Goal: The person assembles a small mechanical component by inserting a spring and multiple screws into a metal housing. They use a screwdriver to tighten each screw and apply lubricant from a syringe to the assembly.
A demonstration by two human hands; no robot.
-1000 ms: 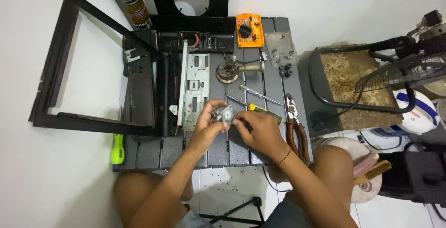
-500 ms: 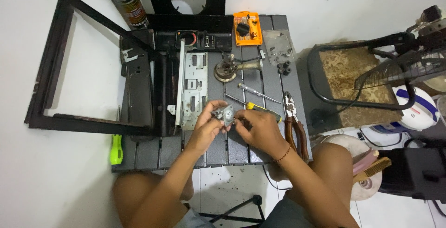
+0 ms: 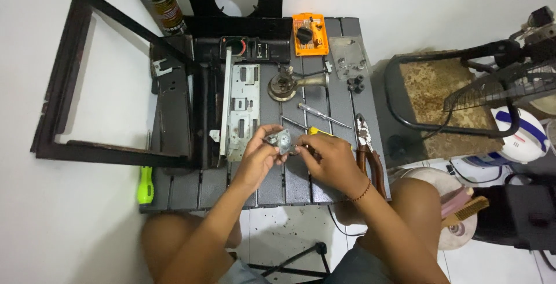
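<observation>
My left hand (image 3: pixel 259 155) grips a small round grey metal part (image 3: pixel 280 141) above the dark slatted work table (image 3: pixel 179 188). My right hand (image 3: pixel 328 158) is closed around a yellow-handled screwdriver (image 3: pixel 319 133), its tip hidden at the metal part. Both hands meet over the table's front middle. Just beyond them lie a long thin metal rod (image 3: pixel 324 115) and a perforated silver plate (image 3: pixel 242 111).
A brass burner piece (image 3: pixel 288 84), an orange screwdriver-bit case (image 3: pixel 310 33), a clear bag of small parts (image 3: pixel 347 58) and black knobs (image 3: pixel 355 82) lie at the back. Brown-handled pliers (image 3: pixel 370 154) lie right of my hand. A black metal frame (image 3: pixel 87 87) stands left; a lime-green tool (image 3: pixel 145 185) lies at the front left.
Both hands and the small part stay nearly in place, with only slight finger shifts. The view has tilted a little.
</observation>
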